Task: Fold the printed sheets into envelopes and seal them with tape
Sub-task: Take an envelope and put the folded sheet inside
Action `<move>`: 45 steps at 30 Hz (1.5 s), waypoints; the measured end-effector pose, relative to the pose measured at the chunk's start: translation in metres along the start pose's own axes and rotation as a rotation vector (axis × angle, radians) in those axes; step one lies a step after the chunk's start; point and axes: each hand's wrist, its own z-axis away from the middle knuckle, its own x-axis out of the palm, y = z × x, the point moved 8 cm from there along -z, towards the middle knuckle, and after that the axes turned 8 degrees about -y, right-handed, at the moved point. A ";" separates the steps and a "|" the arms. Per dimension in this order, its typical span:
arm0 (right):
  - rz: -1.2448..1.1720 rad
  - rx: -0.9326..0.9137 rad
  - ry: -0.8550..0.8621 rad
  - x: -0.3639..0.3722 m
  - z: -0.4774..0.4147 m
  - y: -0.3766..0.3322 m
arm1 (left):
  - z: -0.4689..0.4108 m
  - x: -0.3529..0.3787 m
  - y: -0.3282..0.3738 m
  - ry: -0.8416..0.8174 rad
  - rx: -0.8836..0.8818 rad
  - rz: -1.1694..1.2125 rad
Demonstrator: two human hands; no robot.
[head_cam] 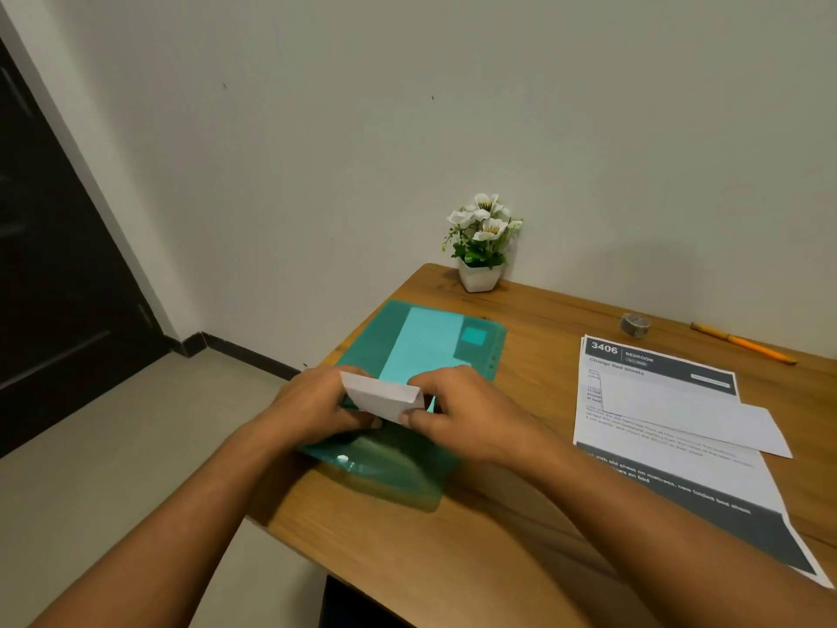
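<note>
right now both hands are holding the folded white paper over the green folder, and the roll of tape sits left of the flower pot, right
Not quite. The head view shows the roll of tape to the right of the flower pot, near the pencil. The rest holds: the left hand and right hand hold the folded white paper over the green folder.

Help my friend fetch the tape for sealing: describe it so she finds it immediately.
Start at the wooden desk against the pale wall and look along its far edge, right of the small white pot of white flowers. The small greyish roll of tape sits beyond the printed sheets, left of the orange pencil; it is the only round thing there.
</note>
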 end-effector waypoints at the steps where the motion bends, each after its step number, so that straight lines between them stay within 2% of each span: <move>1: -0.038 -0.013 0.005 -0.007 0.001 -0.006 | 0.001 -0.001 0.000 0.016 -0.009 0.017; 6: -0.120 -0.102 0.144 -0.065 0.017 -0.030 | 0.000 -0.003 0.008 -0.041 0.007 -0.015; 11: -0.372 -0.249 0.300 -0.123 0.040 -0.042 | 0.000 -0.005 0.016 -0.060 -0.033 -0.052; 13: -0.414 -0.264 0.404 -0.147 0.053 -0.041 | 0.003 -0.006 0.019 -0.058 -0.048 -0.021; 18: -0.427 -0.239 0.609 -0.183 0.082 -0.018 | 0.002 -0.011 0.025 -0.188 0.026 -0.067; 22: -0.368 -0.211 0.695 -0.195 0.103 0.006 | -0.008 -0.028 0.049 -0.088 0.115 0.041; 27: -0.286 -0.110 0.771 -0.197 0.122 0.043 | -0.027 -0.055 0.115 0.160 0.308 0.288; 31: -0.285 -0.027 0.782 -0.188 0.131 0.076 | -0.056 -0.046 0.169 0.113 0.424 0.566; 35: -0.350 0.003 0.788 -0.178 0.144 0.111 | -0.087 -0.021 0.211 0.057 0.488 0.701; 38: -0.489 0.071 0.842 -0.169 0.156 0.148 | -0.105 0.000 0.226 0.077 0.480 0.790; 41: -0.755 0.181 0.886 -0.151 0.162 0.192 | -0.124 0.019 0.228 0.111 0.446 0.791; 45: -1.103 0.335 0.781 -0.111 0.153 0.229 | -0.153 0.056 0.223 0.033 0.305 0.848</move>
